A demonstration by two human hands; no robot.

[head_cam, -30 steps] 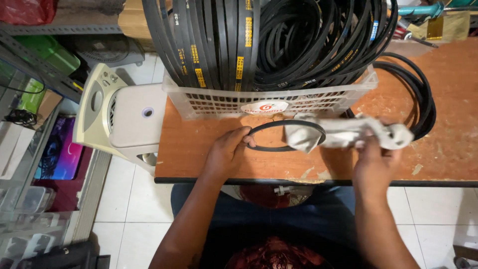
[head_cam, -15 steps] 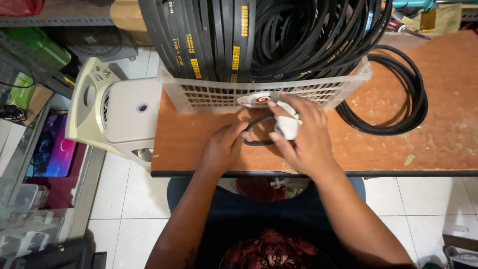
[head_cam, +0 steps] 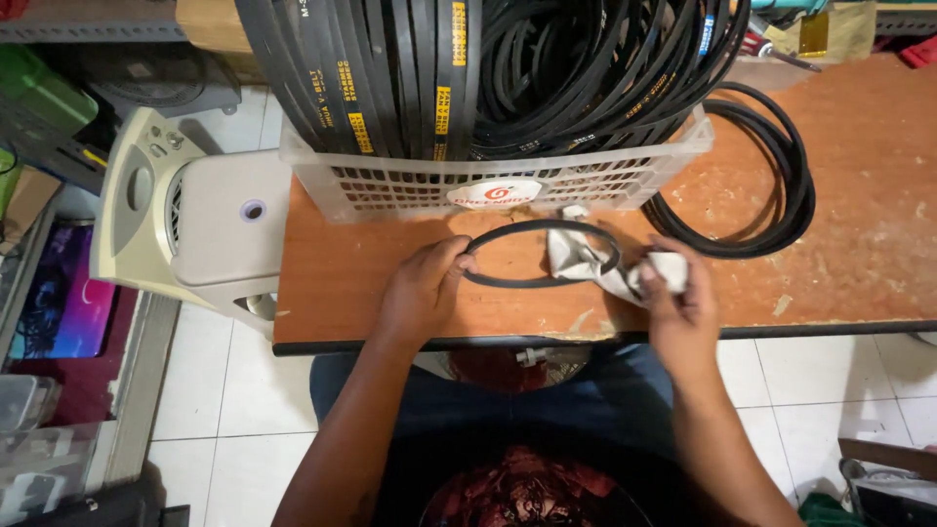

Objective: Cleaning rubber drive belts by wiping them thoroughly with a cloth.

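A small black rubber belt loop (head_cam: 540,253) lies flat on the brown wooden tabletop (head_cam: 859,244), just in front of a white plastic mesh crate (head_cam: 390,190) that sits at twelve o'clock from it. The left hand (head_cam: 422,293) is at the loop's nine o'clock end, thumb and fingers pinched on the belt there. The right hand (head_cam: 678,298) is at about four o'clock from the loop, fingers curled tightly around a crumpled white cloth (head_cam: 595,268); the cloth's free end drapes over the loop's three o'clock side and touches the belt.

The crate is packed with upright black V-belts (head_cam: 410,68) bearing yellow label patches, and with a tangle of thinner black belts (head_cam: 595,59) toward its one o'clock corner. At three o'clock from the crate, a larger coil of black belts (head_cam: 781,185) rests flat on the tabletop, touching the crate's end wall. At nine o'clock from the table, a cream-coloured plastic appliance (head_cam: 185,234) stands on the white tiled floor (head_cam: 224,390), just beside the table edge. The person's dark trousers show below the table's front edge at six o'clock.
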